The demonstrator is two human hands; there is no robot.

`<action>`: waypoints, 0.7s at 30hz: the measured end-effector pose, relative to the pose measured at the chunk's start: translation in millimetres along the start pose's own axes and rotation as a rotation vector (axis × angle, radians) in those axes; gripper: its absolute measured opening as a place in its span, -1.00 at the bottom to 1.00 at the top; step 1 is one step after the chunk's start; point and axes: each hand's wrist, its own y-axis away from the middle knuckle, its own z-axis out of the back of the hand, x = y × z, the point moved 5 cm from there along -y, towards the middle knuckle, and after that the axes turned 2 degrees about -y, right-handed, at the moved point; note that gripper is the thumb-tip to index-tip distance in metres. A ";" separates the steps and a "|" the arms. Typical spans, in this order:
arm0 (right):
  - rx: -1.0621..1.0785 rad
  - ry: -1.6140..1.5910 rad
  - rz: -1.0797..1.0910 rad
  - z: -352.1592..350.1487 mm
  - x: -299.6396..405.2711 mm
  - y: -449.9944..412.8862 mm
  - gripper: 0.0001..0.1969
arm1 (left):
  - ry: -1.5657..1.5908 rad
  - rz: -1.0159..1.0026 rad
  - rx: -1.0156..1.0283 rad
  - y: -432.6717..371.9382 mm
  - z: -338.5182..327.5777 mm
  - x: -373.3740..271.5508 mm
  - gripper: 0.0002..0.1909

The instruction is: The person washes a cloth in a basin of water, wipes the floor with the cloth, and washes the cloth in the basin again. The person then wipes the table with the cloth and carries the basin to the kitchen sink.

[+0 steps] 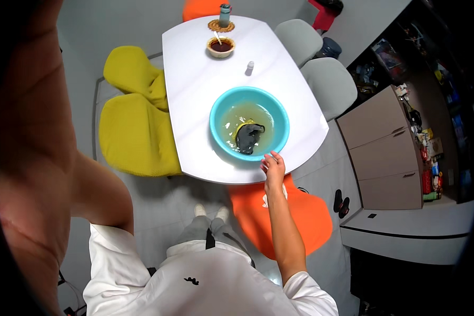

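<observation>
A turquoise plastic basin (279, 103) stands near the front edge of the white table. In its cloudy yellowish water lies a dark grey cloth (248, 138) with a yellow part beside it, partly under the surface. My right hand (275, 168) is at the basin's near right rim, fingers apart and nothing in them; whether it touches the rim I cannot tell. My left hand (33, 118) is raised very close to the camera, filling the left of the view. Its fingers are cut off by the dark rim of the picture.
On the white table (193, 91) are a small white bottle (250, 67), a bowl of dark liquid (220, 49) with a spoon, and a tumbler (224, 16) on a woven mat. Yellow chairs (134, 134) line the left, grey chairs (328, 85) the right. An orange chair (308, 221) stands near my right arm.
</observation>
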 end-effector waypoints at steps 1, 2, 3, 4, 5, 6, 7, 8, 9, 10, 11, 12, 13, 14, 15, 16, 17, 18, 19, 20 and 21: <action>0.016 -0.016 0.009 1.0 0.8 -1.5 -0.62 | 0.036 -0.001 0.018 -1.5 -10.1 -1.8 -0.49; 0.008 -0.027 0.014 4.5 4.3 -0.4 -0.62 | 0.070 0.010 0.039 -1.6 -20.6 -2.0 -0.49; 0.062 0.004 0.002 4.0 7.1 -0.3 -0.66 | 0.109 0.013 0.062 -1.9 -31.5 -0.7 -0.50; 0.116 0.035 -0.011 2.3 9.3 -0.8 -0.69 | 0.146 0.020 0.090 -2.7 -43.6 0.9 -0.51; 0.117 0.037 -0.003 -0.3 12.2 -0.5 -0.74 | 0.182 0.027 0.118 -4.3 -54.5 2.8 -0.51; 0.112 0.026 -0.002 -3.6 11.8 -1.5 -0.74 | 0.217 0.037 0.149 -4.9 -66.0 6.2 -0.52; 0.139 0.027 -0.010 -9.0 10.1 -2.4 -0.74 | 0.250 0.050 0.189 -4.9 -78.0 11.8 -0.52; 0.131 0.029 -0.010 3.3 9.6 -11.0 -0.74 | 0.313 0.093 0.239 7.2 -104.2 31.3 -0.53; 0.156 0.039 0.029 4.1 5.0 -20.6 -0.72 | 0.347 0.138 0.300 16.5 -124.4 46.8 -0.53; 0.147 0.088 0.048 7.7 -1.2 -30.5 -0.72 | 0.366 0.206 0.381 34.3 -148.8 67.7 -0.54; 0.168 0.171 0.118 -3.1 -3.7 -37.7 -0.71 | 0.307 0.317 0.484 57.6 -169.6 90.8 -0.54; 0.189 0.256 0.189 -17.0 -6.4 -44.5 -0.69 | 0.156 0.408 0.599 90.6 -184.8 119.8 -0.61; 0.197 0.395 0.324 -25.1 -8.4 -52.2 -0.64 | 0.041 0.576 0.728 140.8 -202.7 159.7 -0.62; 0.216 0.562 0.294 -49.8 0.0 -49.3 -0.53 | -0.078 0.668 0.850 201.6 -205.9 204.6 -0.49; 0.196 0.744 0.429 -60.9 1.4 -57.0 -0.44 | -0.282 0.595 1.058 265.6 -207.1 243.3 -0.40; 0.168 0.934 0.557 -67.3 0.4 -68.5 -0.34 | -0.478 0.510 1.260 325.4 -210.2 273.9 -0.31; 0.133 1.043 0.542 -67.1 -6.7 -83.7 -0.12 | -0.500 0.492 1.374 366.9 -217.6 288.5 -0.20; 0.120 1.193 0.516 -76.0 -8.0 -91.2 0.06 | -0.538 0.483 1.490 402.2 -216.0 302.4 -0.09; 0.138 1.274 0.479 -81.8 -14.6 -106.5 0.12 | -0.517 0.421 1.657 432.0 -220.4 318.4 0.00; 0.156 1.352 0.439 -87.9 -23.4 -123.6 0.18 | -0.581 0.253 1.705 442.3 -227.6 327.9 -0.01; 0.167 1.495 0.429 -94.2 -32.8 -137.9 0.27 | -0.503 0.259 1.687 449.8 -231.2 341.2 0.02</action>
